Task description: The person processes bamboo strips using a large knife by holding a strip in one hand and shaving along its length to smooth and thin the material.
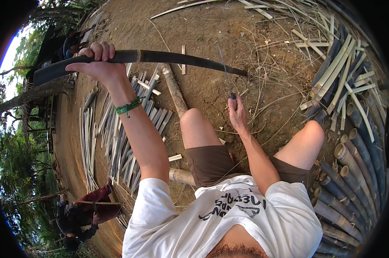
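My left hand (95, 64) is raised at the upper left, its fingers wrapped over a long, dark bamboo length (168, 57) with a pale node ring. The bamboo slants across in front of me, its narrow end pointing right toward the ground; whether it touches the soil I cannot tell. A green braided bracelet (129, 106) circles my left wrist. Between my knees, my right hand (238, 114) is closed round the dark handle of a knife (223, 64). The thin blade points away from me and passes close to the bamboo's narrow end; contact between them is unclear.
Split bamboo strips (123, 133) lie piled on the left, beside a wooden log (173, 88). More strips (336, 73) are heaped at the right, above several stacked bamboo poles (345, 180). Thin shavings (263, 56) litter the dirt. Other people (80, 215) are at the left.
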A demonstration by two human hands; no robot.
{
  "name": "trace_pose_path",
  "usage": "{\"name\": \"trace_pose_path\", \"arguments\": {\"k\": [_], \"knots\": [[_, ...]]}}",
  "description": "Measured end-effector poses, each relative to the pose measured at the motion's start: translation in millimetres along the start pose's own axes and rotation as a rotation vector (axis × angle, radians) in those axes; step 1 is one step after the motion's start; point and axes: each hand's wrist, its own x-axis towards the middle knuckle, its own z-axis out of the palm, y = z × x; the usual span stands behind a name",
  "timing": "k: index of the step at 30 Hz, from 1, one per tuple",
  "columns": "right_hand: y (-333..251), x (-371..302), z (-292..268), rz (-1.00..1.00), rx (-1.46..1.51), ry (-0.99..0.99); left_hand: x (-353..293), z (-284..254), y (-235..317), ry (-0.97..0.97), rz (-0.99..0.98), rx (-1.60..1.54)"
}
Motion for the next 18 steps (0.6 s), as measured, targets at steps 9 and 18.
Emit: {"name": "trace_pose_path", "arguments": {"k": [9, 18], "knots": [[-31.0, -3.4, -18.4, -0.028, -0.219, -0.094, -16.9, -1.7, 8.5, -0.027, 0.022, 0.059], [32.4, -3.1, -33.3, 0.127, -0.195, -0.079, -22.1, 21.4, 2.2, 0.119, 0.082, 0.164]]}}
